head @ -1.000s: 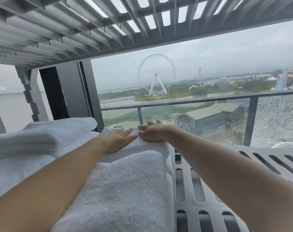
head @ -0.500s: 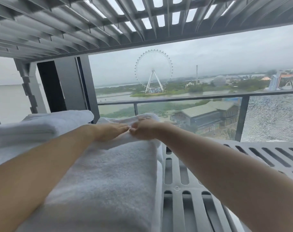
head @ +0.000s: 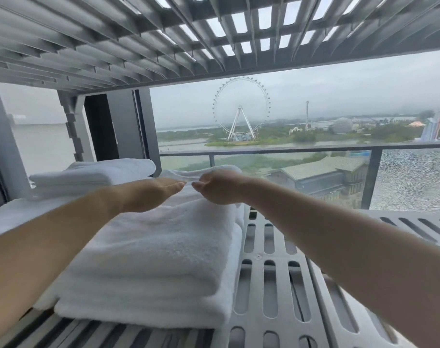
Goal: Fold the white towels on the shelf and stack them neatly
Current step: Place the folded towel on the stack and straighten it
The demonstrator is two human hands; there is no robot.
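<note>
Towel (head: 168,229) far edge, frame centre: right hand (head: 217,188) pinches it, likely to draw the fold; left hand (head: 154,194) lies flat, steadying.

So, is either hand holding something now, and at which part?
The right hand pinches the top white towel at its far edge. The left hand holds nothing; its fingers are straight, flat over the same towel.

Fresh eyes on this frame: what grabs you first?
The Ferris wheel outside, upper centre. Nearer, both hands meet at the far end of a folded white towel on the slotted shelf: left hand flat, right hand pinching its edge. Another folded stack sits back left.
</note>
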